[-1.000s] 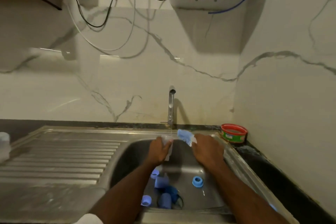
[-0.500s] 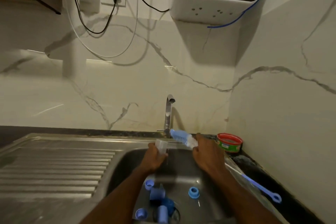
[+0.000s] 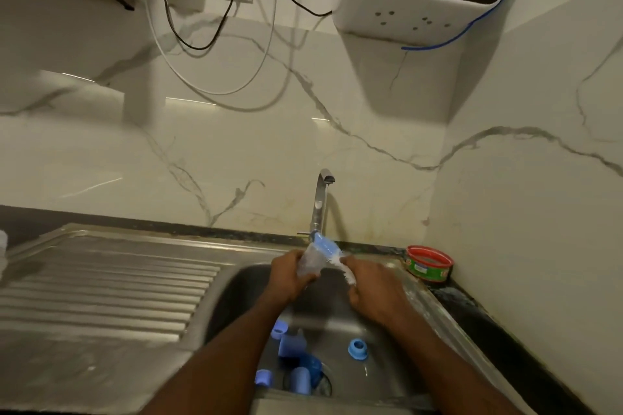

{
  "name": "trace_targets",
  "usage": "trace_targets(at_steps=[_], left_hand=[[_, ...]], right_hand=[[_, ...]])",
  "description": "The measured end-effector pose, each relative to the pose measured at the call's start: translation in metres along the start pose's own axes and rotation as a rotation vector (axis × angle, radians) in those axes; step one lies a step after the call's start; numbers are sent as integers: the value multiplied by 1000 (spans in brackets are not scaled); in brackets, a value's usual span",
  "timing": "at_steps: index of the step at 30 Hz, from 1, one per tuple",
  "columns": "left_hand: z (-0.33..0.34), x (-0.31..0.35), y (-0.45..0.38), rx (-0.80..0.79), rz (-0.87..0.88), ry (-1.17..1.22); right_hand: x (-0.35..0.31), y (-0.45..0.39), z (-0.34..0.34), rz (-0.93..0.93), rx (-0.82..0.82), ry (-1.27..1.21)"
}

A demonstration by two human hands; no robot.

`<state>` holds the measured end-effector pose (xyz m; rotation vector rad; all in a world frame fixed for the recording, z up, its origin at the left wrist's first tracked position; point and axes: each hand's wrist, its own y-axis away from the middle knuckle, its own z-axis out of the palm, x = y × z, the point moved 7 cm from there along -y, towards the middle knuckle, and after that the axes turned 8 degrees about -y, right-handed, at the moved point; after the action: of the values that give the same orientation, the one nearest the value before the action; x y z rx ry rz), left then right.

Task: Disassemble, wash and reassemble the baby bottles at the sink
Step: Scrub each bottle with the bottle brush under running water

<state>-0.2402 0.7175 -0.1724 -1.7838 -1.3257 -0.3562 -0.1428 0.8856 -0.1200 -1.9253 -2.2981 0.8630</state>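
A steel sink (image 3: 236,283) with a ribbed drainer is set in the dark worktop (image 3: 472,310), its tap (image 3: 320,202) at the back and a red-rimmed tub (image 3: 428,263) beside the basin. Above the basin the left hand (image 3: 290,274) has its grip wrapped round a clear bottle (image 3: 312,261), while the right hand (image 3: 374,286) grasps a blue-and-white brush (image 3: 332,251) pushed into it. On the basin floor lie blue bottle parts (image 3: 296,364) and a blue ring (image 3: 357,349), well apart from the hands.

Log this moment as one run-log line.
step: scrubbing | left hand: holds clear bottle | right hand: holds bottle brush | loose blue parts: in sink
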Motion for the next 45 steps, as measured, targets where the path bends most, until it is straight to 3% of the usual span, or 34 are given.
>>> trace_targets(at_steps=[5,10,16,19,22,27,29,34,39,45], left_hand=[[8,22,7,-161,217,-60],[0,5,5,-25,17,-89],[1,30,10,-135,237,4],[7,21,1,-79,121,-54],[9,2,5,-103,-16,-107],[11,14,13,-197,104,-66],[17,13,8,-212,100,-101],[6,-15,2,-76,-133,-141],[16,15,18,-311,78,-87],[1,-3,6,-156,-5,-141]], right_hand=[[3,-11,8,-11,-23,91],[0,-10,16,-67,-58,69],[11,-20,10,80,-25,23],[5,-11,7,-4,-31,41],[3,-8,21,42,-82,-21],[18,-11,27,185,-131,-77],[17,-11,17,156,-100,-4],[2,-5,21,60,-74,-30],[11,-13,27,109,-119,57],[13,-13,27,15,-185,131]])
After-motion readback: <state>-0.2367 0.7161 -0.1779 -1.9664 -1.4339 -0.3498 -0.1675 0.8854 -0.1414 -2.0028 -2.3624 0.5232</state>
